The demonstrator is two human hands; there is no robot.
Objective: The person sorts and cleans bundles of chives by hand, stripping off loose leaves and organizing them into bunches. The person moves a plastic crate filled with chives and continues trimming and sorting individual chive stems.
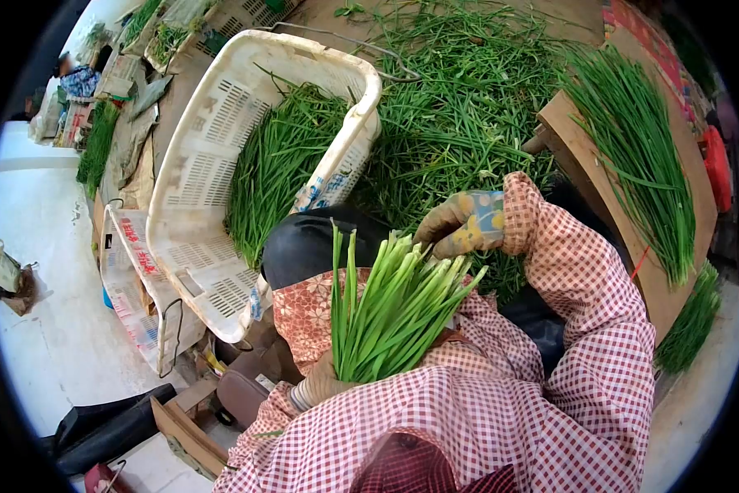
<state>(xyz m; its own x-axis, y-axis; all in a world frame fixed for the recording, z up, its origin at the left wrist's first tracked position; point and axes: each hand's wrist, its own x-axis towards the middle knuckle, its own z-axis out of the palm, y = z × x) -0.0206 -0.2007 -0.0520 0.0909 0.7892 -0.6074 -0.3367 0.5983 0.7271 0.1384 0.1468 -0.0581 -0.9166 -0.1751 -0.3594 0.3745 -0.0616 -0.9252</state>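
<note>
The pale floor [41, 205] is seen along the left side, where a small dark bag [20, 292] has been laid, and the brown ground in the middle is largely covered by a loose heap [468, 107] of green leaves. At the left of the heap a white basket [193, 177] is tilted, its mouth turned toward the knee [328, 238], and leaves [283, 152] are held inside it. A second crate [127, 255] is set just beside its lower left edge. At the right a board [584, 160] is raised, and its surface is mostly covered by long leaves [649, 172], whose tips are carried near its outer edge. The bunch [394, 308] is held above the lap, with its pale ends pointed up and away from the body. It is gripped low down by the gloved left hand [322, 384]. By the gloved right hand [464, 223], the pale ends are met with bent fingers; whether any stem is pinched cannot be told. Sideways room is bounded by the basket rim on the left and the board's near edge on the right; between them, beyond the hands, the heap is spread.
</note>
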